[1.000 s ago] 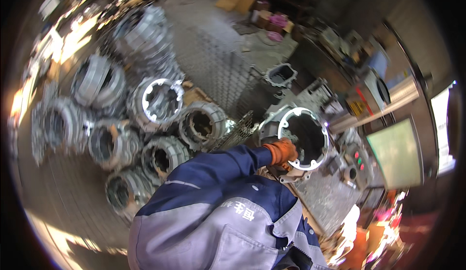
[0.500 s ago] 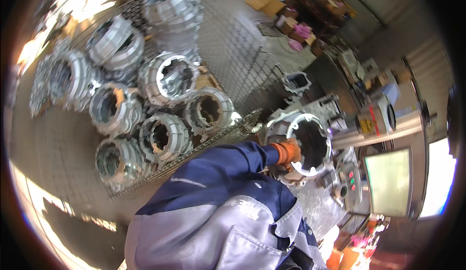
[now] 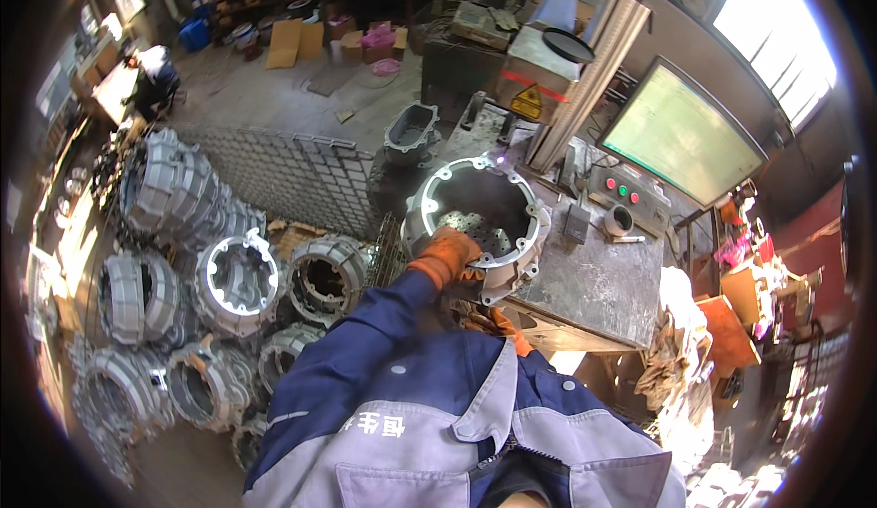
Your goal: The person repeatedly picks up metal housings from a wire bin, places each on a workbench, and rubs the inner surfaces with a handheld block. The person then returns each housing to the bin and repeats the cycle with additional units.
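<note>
A round, ring-shaped cast metal housing [image 3: 539, 225] with bolt lugs round its bright rim stands at the near left part of the metal workbench [image 3: 603, 289]. My left hand [image 3: 445, 257], in an orange glove, is closed over the near-left rim of this housing, with the fingertips reaching into the opening. Lower down, by the bench's near edge, my right hand [image 3: 512, 330] shows only as a strip of orange glove below the housing. Its fingers are hidden, so its grip does not show.
Several similar housings [image 3: 237, 284] are stacked at left beside a wire mesh panel [image 3: 283, 165]. A control box with buttons [image 3: 630, 199], a monitor [image 3: 681, 133] and a small metal cup [image 3: 618, 221] are on the bench's right. A rectangular casting [image 3: 411, 129] stands beyond. Another person [image 3: 157, 79] sits far left.
My view has swung to the right and levelled, bringing the monitor and bench more fully in. My left hand stays on the housing's rim. Part of my right glove now shows.
</note>
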A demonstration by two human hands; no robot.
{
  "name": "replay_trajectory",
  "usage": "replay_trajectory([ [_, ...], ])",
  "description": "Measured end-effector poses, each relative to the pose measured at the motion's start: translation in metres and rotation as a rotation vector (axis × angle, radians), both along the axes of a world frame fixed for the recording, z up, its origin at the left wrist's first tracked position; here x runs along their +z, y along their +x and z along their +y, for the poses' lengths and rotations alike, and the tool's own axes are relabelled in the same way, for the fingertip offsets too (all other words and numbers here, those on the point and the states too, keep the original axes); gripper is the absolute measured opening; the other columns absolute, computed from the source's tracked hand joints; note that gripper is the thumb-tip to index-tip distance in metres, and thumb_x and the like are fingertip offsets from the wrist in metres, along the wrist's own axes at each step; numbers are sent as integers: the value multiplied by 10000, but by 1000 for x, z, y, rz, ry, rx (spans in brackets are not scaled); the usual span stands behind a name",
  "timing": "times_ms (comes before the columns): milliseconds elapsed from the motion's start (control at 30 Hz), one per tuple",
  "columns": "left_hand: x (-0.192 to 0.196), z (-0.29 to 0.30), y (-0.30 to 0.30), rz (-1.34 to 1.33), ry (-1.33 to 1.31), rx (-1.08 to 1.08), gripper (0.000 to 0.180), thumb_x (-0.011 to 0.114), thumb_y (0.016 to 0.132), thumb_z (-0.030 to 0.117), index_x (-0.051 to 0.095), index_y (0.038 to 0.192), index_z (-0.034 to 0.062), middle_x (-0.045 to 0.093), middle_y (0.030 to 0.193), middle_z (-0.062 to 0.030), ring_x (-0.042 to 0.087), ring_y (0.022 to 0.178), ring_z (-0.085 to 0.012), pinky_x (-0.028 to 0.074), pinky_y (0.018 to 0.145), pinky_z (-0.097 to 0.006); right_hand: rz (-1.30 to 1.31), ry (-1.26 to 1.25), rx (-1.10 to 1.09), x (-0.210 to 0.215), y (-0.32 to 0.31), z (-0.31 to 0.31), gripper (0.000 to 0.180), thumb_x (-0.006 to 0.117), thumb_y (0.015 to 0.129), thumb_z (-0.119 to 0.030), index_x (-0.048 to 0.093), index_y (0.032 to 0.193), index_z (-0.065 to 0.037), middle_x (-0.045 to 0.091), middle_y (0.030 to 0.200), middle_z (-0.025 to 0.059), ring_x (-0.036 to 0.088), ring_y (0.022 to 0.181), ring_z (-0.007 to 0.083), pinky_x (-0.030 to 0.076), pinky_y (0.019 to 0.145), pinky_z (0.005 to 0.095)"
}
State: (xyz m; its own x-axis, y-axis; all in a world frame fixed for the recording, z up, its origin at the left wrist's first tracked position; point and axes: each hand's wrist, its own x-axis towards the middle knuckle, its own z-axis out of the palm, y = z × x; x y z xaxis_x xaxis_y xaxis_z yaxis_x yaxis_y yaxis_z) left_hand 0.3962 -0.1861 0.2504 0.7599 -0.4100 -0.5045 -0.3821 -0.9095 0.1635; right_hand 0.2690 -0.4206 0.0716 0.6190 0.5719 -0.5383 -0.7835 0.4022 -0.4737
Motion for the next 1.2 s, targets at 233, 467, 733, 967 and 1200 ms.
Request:
replay_trajectory([
  [233, -20, 3, 3, -102, -29, -6, 417, 714, 728, 517, 756, 972, 182, 733, 1023, -130, 694, 951, -356, 544, 814, -393, 42, 76, -96, -3, 6, 17, 447, 512, 1022, -417, 489, 1368, -135, 528, 1385, 162, 563, 1214, 331, 503, 970, 473],
  [467, -20, 8, -9, -165, -98, -70, 310, 779, 714, 348, 717, 973, 190, 728, 1027, -105, 685, 1018, -298, 512, 831, -414, 73, -95, -165, 4, 3, 30, 519, 567, 978, -491, 547, 1302, -86, 541, 1365, 159, 584, 1186, 289, 508, 972, 462],
  [733, -21, -14, 0, -373, -322, -280, 630, 819, 645, 513, 606, 1086, 117, 700, 931, -152, 690, 836, -328, 528, 695, -451, -1386, -999, 118, -17, -1, 10, 504, 616, 891, -206, 553, 1338, 20, 575, 1347, 235, 562, 1234, 380, 465, 1030, 444],
  [967, -57, -15, 12, -268, -530, -367, 721, 809, 672, 450, 590, 1177, -15, 654, 1077, -265, 620, 1010, -456, 487, 888, -501, -555, -1077, -9, -78, 24, 49, 587, 500, 970, -561, 644, 1252, -66, 662, 1242, 147, 602, 1160, 271, 463, 965, 379],
  [1200, -59, -15, 10, -402, -633, -368, 736, 800, 692, 407, 564, 1243, -21, 597, 1218, -293, 546, 1155, -460, 441, 982, -486, -122, -734, -280, -85, 19, 81, 514, 517, 977, -467, 645, 1221, -32, 664, 1222, 158, 608, 1142, 270, 471, 952, 389],
])
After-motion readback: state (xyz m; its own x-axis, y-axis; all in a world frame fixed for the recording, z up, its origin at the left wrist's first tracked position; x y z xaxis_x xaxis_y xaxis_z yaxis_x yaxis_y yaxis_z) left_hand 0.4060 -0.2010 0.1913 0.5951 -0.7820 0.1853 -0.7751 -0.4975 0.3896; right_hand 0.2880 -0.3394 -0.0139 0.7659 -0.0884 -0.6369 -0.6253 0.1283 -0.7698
